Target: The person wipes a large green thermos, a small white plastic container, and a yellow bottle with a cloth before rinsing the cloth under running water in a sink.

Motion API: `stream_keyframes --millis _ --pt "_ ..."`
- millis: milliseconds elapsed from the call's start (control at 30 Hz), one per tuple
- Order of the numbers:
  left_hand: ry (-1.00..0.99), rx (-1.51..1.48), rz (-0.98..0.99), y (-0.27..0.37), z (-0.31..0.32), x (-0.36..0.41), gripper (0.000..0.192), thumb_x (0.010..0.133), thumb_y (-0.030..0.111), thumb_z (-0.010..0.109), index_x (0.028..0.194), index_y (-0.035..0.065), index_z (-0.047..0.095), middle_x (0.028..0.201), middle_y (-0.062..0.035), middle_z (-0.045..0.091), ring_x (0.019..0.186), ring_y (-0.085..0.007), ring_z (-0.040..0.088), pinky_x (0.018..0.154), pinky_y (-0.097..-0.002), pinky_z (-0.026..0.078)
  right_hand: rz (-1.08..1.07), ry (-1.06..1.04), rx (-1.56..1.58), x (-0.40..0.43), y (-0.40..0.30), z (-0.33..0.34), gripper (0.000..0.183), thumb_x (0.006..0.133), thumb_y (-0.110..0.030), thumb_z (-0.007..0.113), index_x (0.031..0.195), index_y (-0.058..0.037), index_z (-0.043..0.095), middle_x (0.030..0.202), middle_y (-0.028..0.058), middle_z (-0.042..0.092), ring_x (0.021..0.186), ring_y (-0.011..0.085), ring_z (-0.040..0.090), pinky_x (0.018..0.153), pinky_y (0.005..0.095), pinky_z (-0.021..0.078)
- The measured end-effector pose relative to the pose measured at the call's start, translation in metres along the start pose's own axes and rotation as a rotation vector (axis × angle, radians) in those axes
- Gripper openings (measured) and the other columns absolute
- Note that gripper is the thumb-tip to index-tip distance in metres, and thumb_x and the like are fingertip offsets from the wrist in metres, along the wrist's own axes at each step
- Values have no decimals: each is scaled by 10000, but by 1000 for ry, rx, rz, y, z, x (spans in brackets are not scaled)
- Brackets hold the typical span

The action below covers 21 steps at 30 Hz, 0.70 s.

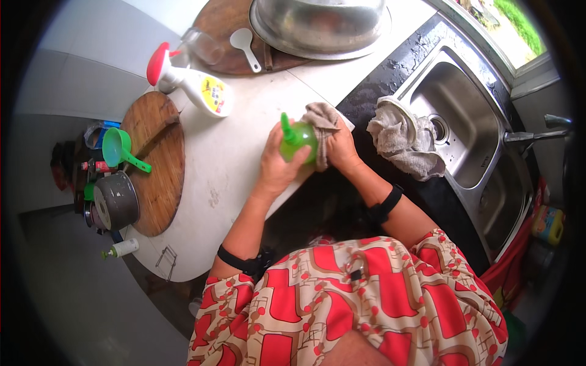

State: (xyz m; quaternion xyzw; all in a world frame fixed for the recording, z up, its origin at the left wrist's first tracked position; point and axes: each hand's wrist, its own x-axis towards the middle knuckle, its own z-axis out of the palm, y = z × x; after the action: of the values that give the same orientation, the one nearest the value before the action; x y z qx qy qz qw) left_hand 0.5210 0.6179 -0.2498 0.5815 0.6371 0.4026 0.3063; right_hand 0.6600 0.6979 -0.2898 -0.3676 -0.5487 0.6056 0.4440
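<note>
My left hand (280, 164) grips a green pump bottle (300, 142) around its body, thumb across the front. The bottle's green nozzle points up toward the camera. In my right hand (339, 146) is a bunched grey-brown cloth (322, 120), pressed to the bottle's right side. Both hands are over the right edge of the white tabletop (229, 160). A white spray bottle with a red trigger head (201, 89) stands or leans to the left of them; its label bears writing.
Right lies a steel double sink (462, 119) with a heap of grey cloths (403, 137) at its near rim. A steel basin (320, 27), white rice paddle (245, 45) and clear jar (206, 45) are at the back. Left are a round wooden board (160, 196), green ladle (120, 148) and dark pot (116, 201).
</note>
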Motion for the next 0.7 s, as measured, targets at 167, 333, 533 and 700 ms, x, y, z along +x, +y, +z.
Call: stream_keyframes --millis 167,333,533,700 --pt "110 277 134 7 1 0 568 827 242 658 1293 25 418 1196 -141 457 1092 -269 495 952 -340 402 -16 19 -37 -4 11 2 261 885 -60 541 1142 -17 555 1174 109 555 1018 190 558 902 274 429" --pt "90 123 162 -1 -8 2 567 751 72 696 1258 27 446 1180 -106 469 1093 -245 497 959 -337 398 64 -125 442 -16 -12 16 298 930 -45 445 1223 10 448 1175 83 539 1084 168 519 942 297 412" --pt "31 4 129 2 -14 6 513 730 102 723 1196 43 517 1119 -102 496 1079 -239 499 943 -325 402 -237 51 -743 -4 6 -10 200 788 -49 564 980 -34 616 1021 134 602 1024 302 551 886 340 442" --pt "297 310 234 6 -5 -6 339 714 115 748 1018 34 623 1003 -84 527 923 -183 516 772 -304 437 -4 203 -283 -27 30 -17 191 807 -118 602 949 6 577 847 188 622 809 312 626 741 361 490"
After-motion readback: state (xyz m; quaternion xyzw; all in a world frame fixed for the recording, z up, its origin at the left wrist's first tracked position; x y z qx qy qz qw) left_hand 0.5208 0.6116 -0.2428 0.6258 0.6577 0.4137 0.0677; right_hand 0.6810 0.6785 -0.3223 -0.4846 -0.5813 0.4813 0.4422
